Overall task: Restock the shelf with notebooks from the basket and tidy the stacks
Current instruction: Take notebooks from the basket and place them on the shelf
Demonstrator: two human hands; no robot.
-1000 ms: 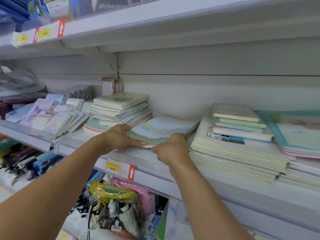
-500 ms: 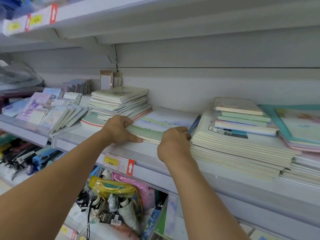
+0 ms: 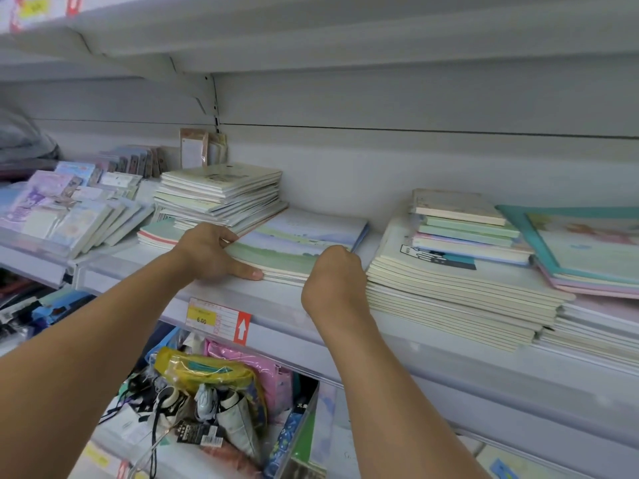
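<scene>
Squaring a low stack of thin notebooks (image 3: pixel 297 243) on the shelf (image 3: pixel 449 354), mid-row, near the front lip.

Left hand (image 3: pixel 211 252) is sitting at the stack's left near corner: thumb pressing flat along the front edge, other fingers curling over onto the left side of the top cover. Right hand (image 3: pixel 333 274) is at the right near corner, knuckles toward camera; its fingers are hidden behind the hand, so I can't tell if they're pinching or just pushing.

Handling, my read: soft covers, light each, bendy, and slick enough to shear sideways. Better taking hold at two opposite edges with flat pressure than lifting by one corner.

Room: taller stack (image 3: pixel 221 195) is overlapping the left far corner, and the big cream stack (image 3: pixel 460 292) is sitting just right, narrow gap between. Back wall is well behind, so pushing farther in looks open. Price tag (image 3: pixel 218 318) is hanging on the lip below.
</scene>
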